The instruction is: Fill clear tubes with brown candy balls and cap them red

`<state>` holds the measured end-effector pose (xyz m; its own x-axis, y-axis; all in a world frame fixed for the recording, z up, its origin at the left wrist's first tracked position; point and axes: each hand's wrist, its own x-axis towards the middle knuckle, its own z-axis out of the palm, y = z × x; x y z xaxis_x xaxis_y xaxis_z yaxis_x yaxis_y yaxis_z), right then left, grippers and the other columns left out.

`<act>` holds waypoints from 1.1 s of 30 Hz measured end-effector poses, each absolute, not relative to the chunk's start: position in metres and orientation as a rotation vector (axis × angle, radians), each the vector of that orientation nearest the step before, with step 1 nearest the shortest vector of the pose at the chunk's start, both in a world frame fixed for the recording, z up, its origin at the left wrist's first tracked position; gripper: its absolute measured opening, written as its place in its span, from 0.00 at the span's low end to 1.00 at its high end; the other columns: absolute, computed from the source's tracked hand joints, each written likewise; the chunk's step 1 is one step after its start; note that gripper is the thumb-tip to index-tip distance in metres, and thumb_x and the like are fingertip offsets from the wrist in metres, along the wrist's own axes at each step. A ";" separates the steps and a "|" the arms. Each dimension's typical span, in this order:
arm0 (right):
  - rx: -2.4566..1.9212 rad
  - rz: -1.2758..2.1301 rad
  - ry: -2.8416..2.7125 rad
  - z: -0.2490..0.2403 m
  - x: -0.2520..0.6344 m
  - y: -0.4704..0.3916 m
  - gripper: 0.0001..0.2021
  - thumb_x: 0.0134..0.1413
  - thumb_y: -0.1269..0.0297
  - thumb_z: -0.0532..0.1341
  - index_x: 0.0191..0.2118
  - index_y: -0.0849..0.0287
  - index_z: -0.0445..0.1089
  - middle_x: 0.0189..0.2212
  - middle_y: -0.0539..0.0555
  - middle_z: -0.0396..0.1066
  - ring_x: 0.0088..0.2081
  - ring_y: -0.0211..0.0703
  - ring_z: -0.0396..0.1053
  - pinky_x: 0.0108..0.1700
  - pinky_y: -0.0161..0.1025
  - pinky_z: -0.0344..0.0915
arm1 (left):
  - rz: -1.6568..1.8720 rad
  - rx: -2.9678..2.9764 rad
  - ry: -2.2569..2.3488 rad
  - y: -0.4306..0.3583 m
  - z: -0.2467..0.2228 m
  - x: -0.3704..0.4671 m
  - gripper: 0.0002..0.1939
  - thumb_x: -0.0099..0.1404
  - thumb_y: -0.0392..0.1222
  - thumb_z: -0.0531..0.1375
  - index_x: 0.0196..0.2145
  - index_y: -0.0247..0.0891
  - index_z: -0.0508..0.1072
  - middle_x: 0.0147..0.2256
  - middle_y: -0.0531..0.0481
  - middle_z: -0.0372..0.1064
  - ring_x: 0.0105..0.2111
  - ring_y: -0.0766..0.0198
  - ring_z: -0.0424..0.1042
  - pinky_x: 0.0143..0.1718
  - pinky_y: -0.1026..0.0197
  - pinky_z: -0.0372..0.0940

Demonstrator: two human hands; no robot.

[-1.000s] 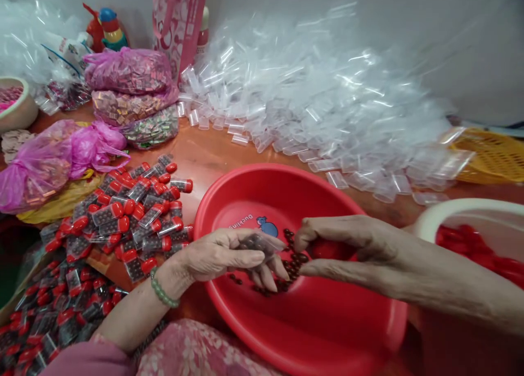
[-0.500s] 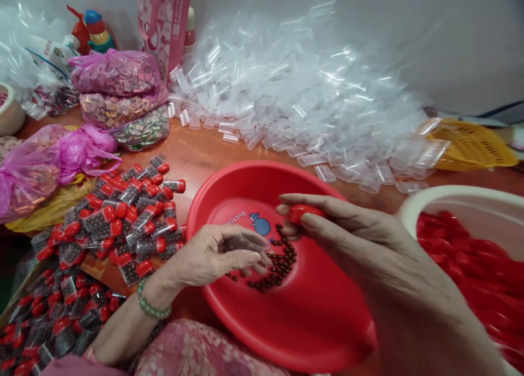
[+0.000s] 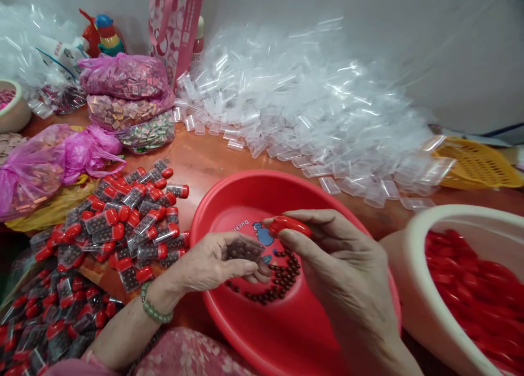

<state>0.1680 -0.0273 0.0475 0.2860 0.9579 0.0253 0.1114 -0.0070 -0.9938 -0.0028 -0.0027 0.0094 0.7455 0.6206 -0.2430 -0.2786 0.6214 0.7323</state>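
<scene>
Lap and wrist: pink floral cloth [image 3: 192,354] at the near edge; a green bead bracelet [image 3: 155,309] on the left wrist
Left hand [image 3: 210,264]: grasping a clear case [image 3: 244,250] between thumb and fingers; dark beads show inside it; the case is held above the red basin [image 3: 266,188], its near side partly hidden by the thumb
Right hand [image 3: 347,272]: pinching a red cap [image 3: 291,225] between thumb and fingertips, likewise above the basin
Cap to case: the cap lies to the right of the case and a little farther off, near but apart; the cap's long axis runs mostly sideways; the case's runs from the left palm toward the right hand, dipping slightly; each piece has its own hand
Basin floor: loose brown beads [image 3: 290,272] in a curved band below the hands; a blue print [image 3: 264,234] beside them
Left of basin: a heap of capped cases [image 3: 139,218]
Right of basin: a white tub [image 3: 409,245] holding more red caps [image 3: 470,294]
Far side: a broad mound of clear tubes [image 3: 303,108]; a yellow basket [image 3: 483,160] at its right end; pink bags [image 3: 123,76] stacked to its left
</scene>
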 end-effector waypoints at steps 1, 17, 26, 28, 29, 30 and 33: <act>-1.407 0.928 -1.085 0.047 0.165 -0.028 0.11 0.45 0.60 0.72 0.36 0.56 0.74 0.31 0.52 0.77 0.32 0.37 0.75 0.35 0.29 0.72 | 0.540 0.744 0.506 -0.002 0.010 -0.002 0.21 0.56 0.47 0.69 0.42 0.33 0.71 0.32 0.47 0.74 0.31 0.67 0.74 0.35 0.64 0.66; -1.454 1.105 -1.181 0.036 0.144 -0.015 0.11 0.50 0.55 0.68 0.32 0.57 0.73 0.25 0.49 0.71 0.24 0.35 0.68 0.27 0.32 0.67 | 0.509 0.441 0.334 0.004 -0.002 -0.009 0.18 0.58 0.48 0.67 0.37 0.30 0.74 0.32 0.43 0.73 0.31 0.63 0.74 0.35 0.62 0.70; -1.321 0.501 -2.084 0.024 0.156 -0.024 0.36 0.48 0.45 0.67 0.57 0.62 0.59 0.45 0.64 0.71 0.43 0.53 0.73 0.42 0.47 0.71 | 0.587 0.350 0.458 0.005 -0.002 -0.008 0.18 0.65 0.50 0.61 0.37 0.27 0.75 0.32 0.42 0.73 0.28 0.64 0.74 0.31 0.64 0.70; -1.327 0.346 -2.154 0.018 0.155 -0.025 0.37 0.50 0.45 0.65 0.58 0.63 0.56 0.46 0.66 0.70 0.43 0.56 0.72 0.41 0.49 0.71 | 0.584 0.351 0.485 0.005 -0.001 -0.008 0.19 0.63 0.51 0.62 0.35 0.28 0.75 0.31 0.43 0.73 0.28 0.64 0.74 0.30 0.64 0.69; -1.339 0.286 -2.165 0.016 0.154 -0.025 0.35 0.52 0.45 0.64 0.57 0.63 0.56 0.44 0.66 0.70 0.42 0.55 0.71 0.40 0.49 0.70 | 0.581 0.361 0.500 0.005 -0.001 -0.007 0.19 0.62 0.52 0.63 0.35 0.28 0.75 0.31 0.43 0.73 0.27 0.64 0.73 0.30 0.64 0.69; -1.348 0.237 -2.168 0.014 0.153 -0.025 0.33 0.52 0.46 0.64 0.56 0.63 0.56 0.43 0.65 0.70 0.40 0.55 0.71 0.39 0.48 0.70 | 0.579 0.378 0.515 0.005 0.000 -0.007 0.21 0.61 0.54 0.64 0.34 0.28 0.75 0.31 0.43 0.73 0.27 0.64 0.73 0.30 0.64 0.69; -1.326 0.119 -2.169 0.015 0.150 -0.023 0.30 0.54 0.49 0.62 0.55 0.62 0.56 0.40 0.63 0.70 0.38 0.53 0.70 0.37 0.46 0.68 | 0.578 0.457 0.529 0.005 0.000 -0.005 0.26 0.58 0.60 0.64 0.32 0.28 0.75 0.27 0.43 0.73 0.26 0.64 0.72 0.30 0.64 0.68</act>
<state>0.1505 -0.0232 0.0147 -0.3315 0.8377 0.4340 0.7850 0.5001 -0.3656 -0.0049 0.0048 -0.0004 0.7134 0.6150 -0.3359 -0.3894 0.7464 0.5397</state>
